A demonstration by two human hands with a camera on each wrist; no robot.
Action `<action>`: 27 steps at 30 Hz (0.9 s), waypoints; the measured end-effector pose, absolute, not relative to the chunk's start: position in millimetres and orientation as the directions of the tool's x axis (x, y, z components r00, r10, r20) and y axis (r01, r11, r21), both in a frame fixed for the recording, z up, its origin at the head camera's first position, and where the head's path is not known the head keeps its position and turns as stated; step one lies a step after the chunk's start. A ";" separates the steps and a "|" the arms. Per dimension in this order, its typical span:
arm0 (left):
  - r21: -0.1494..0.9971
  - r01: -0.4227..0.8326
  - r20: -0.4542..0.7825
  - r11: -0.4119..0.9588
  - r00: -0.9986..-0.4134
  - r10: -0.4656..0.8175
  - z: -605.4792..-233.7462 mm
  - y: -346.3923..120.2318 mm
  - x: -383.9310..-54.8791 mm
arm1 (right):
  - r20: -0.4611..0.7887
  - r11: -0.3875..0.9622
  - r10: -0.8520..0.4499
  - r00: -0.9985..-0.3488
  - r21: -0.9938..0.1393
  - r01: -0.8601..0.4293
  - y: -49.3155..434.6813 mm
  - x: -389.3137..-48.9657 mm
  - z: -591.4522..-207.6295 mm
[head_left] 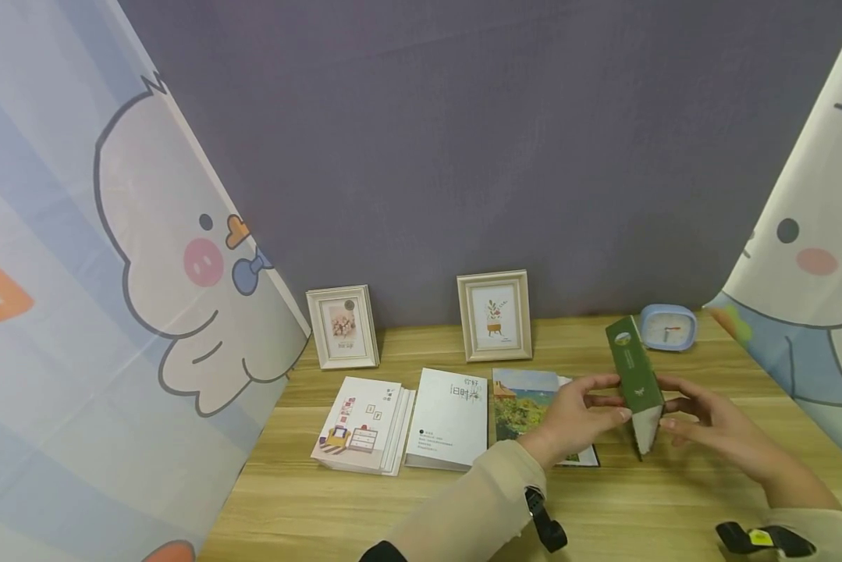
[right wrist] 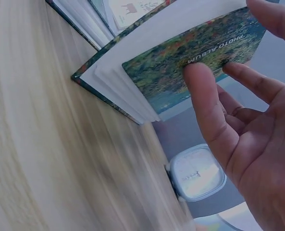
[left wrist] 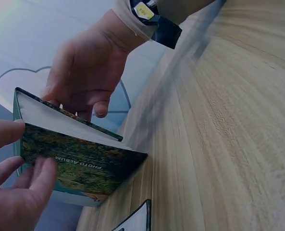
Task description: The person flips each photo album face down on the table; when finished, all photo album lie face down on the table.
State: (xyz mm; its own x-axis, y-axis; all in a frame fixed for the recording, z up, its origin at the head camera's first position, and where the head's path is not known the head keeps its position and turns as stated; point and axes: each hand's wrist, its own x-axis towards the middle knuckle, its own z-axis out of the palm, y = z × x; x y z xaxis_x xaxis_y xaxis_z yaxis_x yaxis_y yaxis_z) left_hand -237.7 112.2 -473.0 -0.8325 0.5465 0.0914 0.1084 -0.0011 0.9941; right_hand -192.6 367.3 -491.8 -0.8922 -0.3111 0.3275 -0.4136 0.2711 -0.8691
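Visibly, left hand (head_left: pixel 577 421) and right hand (head_left: pixel 724 433) pinch the green-spined photo album (head_left: pixel 637 368), white pages within, near the clock (head_left: pixel 662 329) on the bench (head_left: pixel 308 515); one picture frame (head_left: pixel 499 354) contains a plant print (head_left: pixel 494 316).

A pale picture frame (head_left: pixel 343 328) with a bunch of flowers and a second frame (head_left: pixel 495 316) with a potted plant stood upright toward the back of the wooden table (head_left: pixel 287 507), before a dark grey cloth (head_left: pixel 463 156), with a light blue clock (head_left: pixel 668 327) well to their right. In front of them lay a white book (head_left: pixel 353 429) with a chair and drawers on its cover and, just beside it, another white book (head_left: pixel 447 425) bearing dark lettering. A pale cloth (head_left: pixel 34 390) with a cartoon bird (head_left: pixel 150 187) hung at the left.
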 end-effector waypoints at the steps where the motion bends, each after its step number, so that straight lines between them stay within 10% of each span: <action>1: 0.993 0.114 0.090 0.010 -0.832 0.547 -473.6 112.6 -237.6 | 0.331 0.254 -0.317 -0.889 -0.873 -0.415 367.8 -192.5 -491.9; 27: 0.920 0.220 -0.076 0.324 -0.711 0.699 -478.7 108.2 -235.3 | 0.244 0.240 -0.274 -0.930 -0.919 -0.312 388.5 -191.0 -492.7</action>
State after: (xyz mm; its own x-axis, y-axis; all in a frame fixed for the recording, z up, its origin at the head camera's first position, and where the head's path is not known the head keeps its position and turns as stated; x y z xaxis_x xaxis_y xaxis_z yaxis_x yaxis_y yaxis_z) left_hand -235.3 108.2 -478.7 -0.7111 0.6990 -0.0759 0.2199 0.3237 0.9203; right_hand -191.0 388.5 -492.7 -0.9302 -0.2739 0.2442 -0.3121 0.2402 -0.9192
